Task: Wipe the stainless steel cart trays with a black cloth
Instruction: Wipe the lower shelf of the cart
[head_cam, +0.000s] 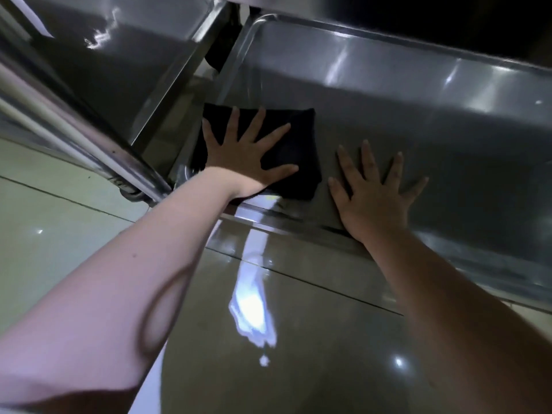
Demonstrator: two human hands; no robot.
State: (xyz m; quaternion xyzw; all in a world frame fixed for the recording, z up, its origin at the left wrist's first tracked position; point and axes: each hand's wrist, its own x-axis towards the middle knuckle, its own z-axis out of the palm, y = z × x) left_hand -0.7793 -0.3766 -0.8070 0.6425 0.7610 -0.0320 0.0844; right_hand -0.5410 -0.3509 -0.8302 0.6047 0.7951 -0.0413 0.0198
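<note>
A folded black cloth (298, 150) lies in the near left corner of a low stainless steel cart tray (433, 121). My left hand (245, 156) presses flat on the cloth with its fingers spread wide. Just right of the cloth, my right hand (373, 192) rests flat on the bare tray bottom, fingers spread, its wrist over the tray's front rim. Neither hand grips anything.
A second steel cart tray (119, 73) stands to the left, with its steel frame bar (89, 150) running diagonally beside my left arm. A dark shelf underside (448, 16) hangs above the tray. Glossy floor tiles (268, 339) lie below in front.
</note>
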